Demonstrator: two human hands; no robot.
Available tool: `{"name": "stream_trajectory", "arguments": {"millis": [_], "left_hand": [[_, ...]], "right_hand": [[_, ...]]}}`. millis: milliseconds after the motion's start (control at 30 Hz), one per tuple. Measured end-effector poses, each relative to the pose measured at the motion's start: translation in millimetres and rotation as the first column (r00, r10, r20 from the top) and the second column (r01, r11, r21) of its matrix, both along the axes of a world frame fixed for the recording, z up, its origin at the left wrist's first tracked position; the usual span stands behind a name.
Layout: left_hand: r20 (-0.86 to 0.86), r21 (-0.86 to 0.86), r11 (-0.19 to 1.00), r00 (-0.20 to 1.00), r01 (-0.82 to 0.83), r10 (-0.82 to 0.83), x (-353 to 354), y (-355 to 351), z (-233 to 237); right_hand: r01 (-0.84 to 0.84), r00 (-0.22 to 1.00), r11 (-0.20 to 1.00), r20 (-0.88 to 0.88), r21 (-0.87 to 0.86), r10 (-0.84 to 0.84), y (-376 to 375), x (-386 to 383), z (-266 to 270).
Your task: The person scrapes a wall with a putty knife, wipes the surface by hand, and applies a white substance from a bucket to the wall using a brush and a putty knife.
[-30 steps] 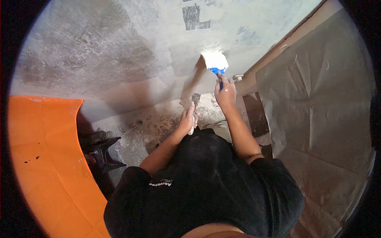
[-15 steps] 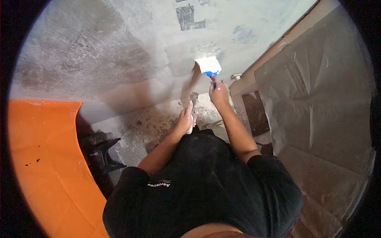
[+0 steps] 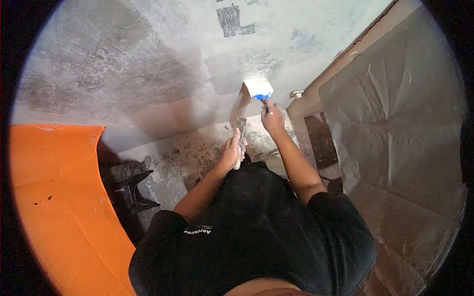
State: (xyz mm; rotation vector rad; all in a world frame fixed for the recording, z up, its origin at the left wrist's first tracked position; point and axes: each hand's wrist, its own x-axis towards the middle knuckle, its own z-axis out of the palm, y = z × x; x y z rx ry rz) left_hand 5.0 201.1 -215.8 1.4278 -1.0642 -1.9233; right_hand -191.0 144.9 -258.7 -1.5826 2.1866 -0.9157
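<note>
My right hand (image 3: 273, 121) is closed round the blue handle of a wide putty knife (image 3: 259, 91). Bright white covers its blade, which lies at the lower part of the grey wall (image 3: 177, 54) and throws a shadow to the left. Lower and to the left, my left hand (image 3: 231, 151) grips a narrower scraper (image 3: 241, 124) by its pale handle, its dark, stained blade pointing up toward the wall. Whitish residue marks the fingers of both hands. Darker patches (image 3: 229, 20) show on the wall above the wide knife.
An orange sheet (image 3: 59, 182) hangs at the left, with a black object with legs (image 3: 133, 190) beside it. To the right spreads a large brown sheet (image 3: 395, 118). A small metal fitting (image 3: 296, 93) sits near the wall corner. Stains cover the floor (image 3: 170, 163).
My right hand and the wide putty knife have come slightly down the wall. My left hand stays nearly in place with the scraper.
</note>
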Motion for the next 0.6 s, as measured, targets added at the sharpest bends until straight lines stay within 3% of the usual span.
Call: {"name": "stream_trajectory", "arguments": {"millis": [200,267,333,433,533,567,600], "left_hand": [[0.022,-0.028,1.0,1.0,0.0,0.001,0.6,2.9,8.8],[0.006,-0.013,1.0,1.0,0.007,-0.007,4.0,2.7,10.5],[0.015,-0.024,1.0,1.0,0.0,0.001,8.0,3.2,4.4],[0.039,-0.039,0.999,0.999,-0.001,0.002,7.7,2.0,7.3],[0.054,-0.029,1.0,0.999,-0.008,0.01,5.3,-0.9,6.6],[0.053,-0.022,1.0,0.998,-0.016,0.017,3.8,-2.2,4.7],[0.053,-0.014,1.0,0.998,-0.023,0.024,3.3,-1.5,3.5]], "right_hand": [[0.024,0.999,1.0,-0.026,0.002,-0.024,31.2,-3.6,22.6],[-0.035,0.998,0.974,0.049,-0.223,0.048,46.4,-9.8,38.8],[0.002,0.998,0.983,0.064,-0.182,0.01,53.2,-6.5,78.9],[0.035,0.999,0.95,-0.016,-0.311,-0.043,48.5,1.0,126.6],[0.045,0.998,0.933,-0.021,-0.356,-0.055,26.4,5.8,116.9],[0.03,0.998,0.976,-0.043,-0.215,-0.04,17.8,5.3,100.7],[0.031,0.998,0.976,-0.044,-0.213,-0.041,14.0,5.3,76.4]]}}
